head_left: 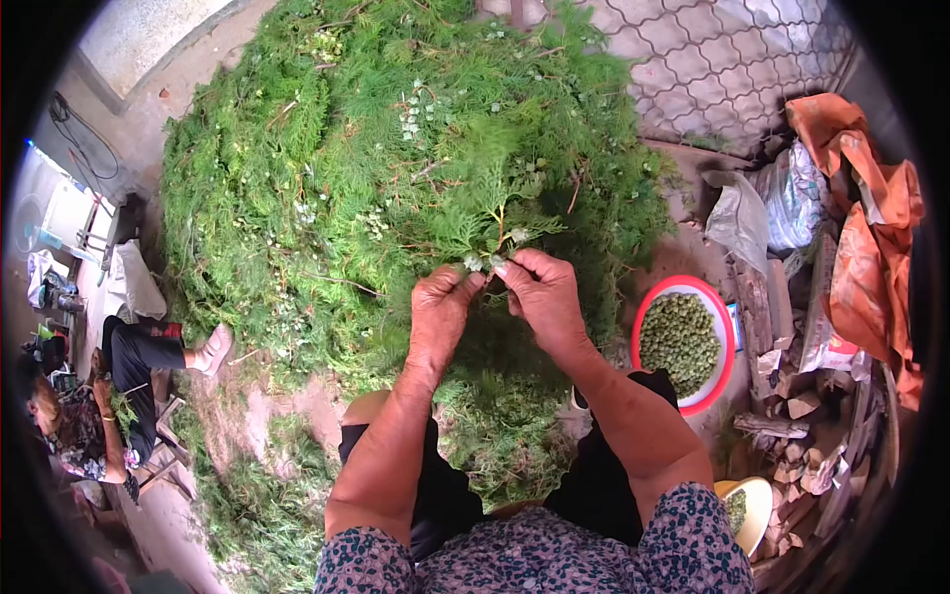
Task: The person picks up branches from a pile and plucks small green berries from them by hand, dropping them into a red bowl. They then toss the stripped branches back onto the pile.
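Note:
In front of my lap I hold up a leafy evergreen sprig (500, 220) with small pale green cones (473, 262) near its lower end. My left hand (442, 309) is closed, thumb and forefinger pinched at the base of the sprig beside the cones. From the other side, my right hand (547, 302) pinches the same spot, its thumb against a cone. The fingertips nearly meet, and the underside of both grips is hidden. Just beyond them rises a big heap of cut evergreen branches (346, 198), dotted with clusters of similar cones.
By my right knee stands a red-rimmed basin (637, 332) of picked green cones. A yellowish bowl (760, 510) sits nearer me. Firewood (802, 406), plastic bags (787, 203) and orange sheeting (861, 287) line the right. At left, a seated person (143, 356) holds some greenery.

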Demonstrator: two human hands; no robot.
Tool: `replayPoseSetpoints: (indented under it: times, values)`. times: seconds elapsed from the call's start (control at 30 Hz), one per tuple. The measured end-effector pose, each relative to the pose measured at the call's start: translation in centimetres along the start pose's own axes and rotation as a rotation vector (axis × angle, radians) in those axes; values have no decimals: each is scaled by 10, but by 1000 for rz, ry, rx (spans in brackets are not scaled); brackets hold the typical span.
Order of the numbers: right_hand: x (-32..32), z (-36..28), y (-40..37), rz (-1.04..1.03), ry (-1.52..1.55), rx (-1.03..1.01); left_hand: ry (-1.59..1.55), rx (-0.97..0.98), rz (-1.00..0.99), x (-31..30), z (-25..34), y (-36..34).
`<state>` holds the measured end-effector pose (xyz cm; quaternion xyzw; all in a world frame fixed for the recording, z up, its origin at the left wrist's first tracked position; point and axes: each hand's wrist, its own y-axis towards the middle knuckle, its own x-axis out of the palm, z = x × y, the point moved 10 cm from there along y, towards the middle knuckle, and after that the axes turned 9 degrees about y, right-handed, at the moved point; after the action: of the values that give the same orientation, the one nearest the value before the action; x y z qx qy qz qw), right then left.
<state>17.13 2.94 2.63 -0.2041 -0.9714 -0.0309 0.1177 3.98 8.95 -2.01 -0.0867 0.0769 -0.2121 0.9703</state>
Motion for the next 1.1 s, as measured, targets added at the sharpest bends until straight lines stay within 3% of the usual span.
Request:
replayPoseSetpoints:
  times: [0.07,0.2,0.27,0.37,0.5,0.57,0.67,0.77,1.0,1.07,1.1]
  values:
    - [-3,5,0,9,44,39,205,501,167,-3,36,-8]
    - [-8,-2,-1,55,27,62,-28,356,121,6,47,-16]
    - [-4,2,0,8,63,103,-201,145,-34,18,34,-14]
    - [2,-6,-3,19,122,97,-195,96,23,12,30,-11]
    - [-4,-18,-8,30,-105,-26,-98,93,80,5,18,-6]
    - [-4,-32,-10,68,-101,-204,-200,82,32,12,24,-9]
    - [-1,-30,-6,47,-181,-189,-59,185,-27,18,38,-14]
    - [-2,-36,-5,66,-185,-243,-75,117,-42,20,35,-16]
    - [-4,-29,-3,43,-153,-132,-127,76,-100,23,29,-17]
    - [-6,-9,2,33,226,8,-249,62,-126,24,29,-17]
    - [-7,-10,3,33,225,8,-250,62,-125,23,31,-18]
